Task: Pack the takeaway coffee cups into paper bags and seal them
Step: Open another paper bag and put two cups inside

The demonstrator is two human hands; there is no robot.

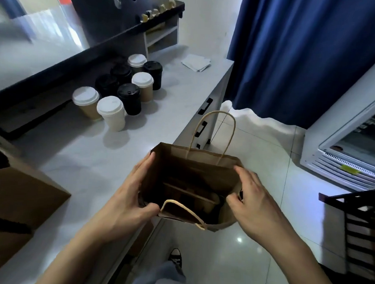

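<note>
A brown paper bag (181,163) with twisted paper handles stands open at the counter's front edge, a cardboard divider visible inside it. My left hand (127,195) holds the bag's left side, fingers along the outside and thumb on the near rim. My right hand (253,199) grips the right rim, thumb and fingers curled over the edge. Several lidded takeaway cups (120,88), some black and some white or kraft with white lids, stand grouped on the white counter (83,158) to the far left of the bag.
Flat brown paper bags (16,198) lie at the left. White napkins (196,62) sit at the counter's far end. A blue curtain (306,50) hangs ahead, a glass-door fridge (352,133) stands at right, and a dark slatted rack (362,227) lies below it.
</note>
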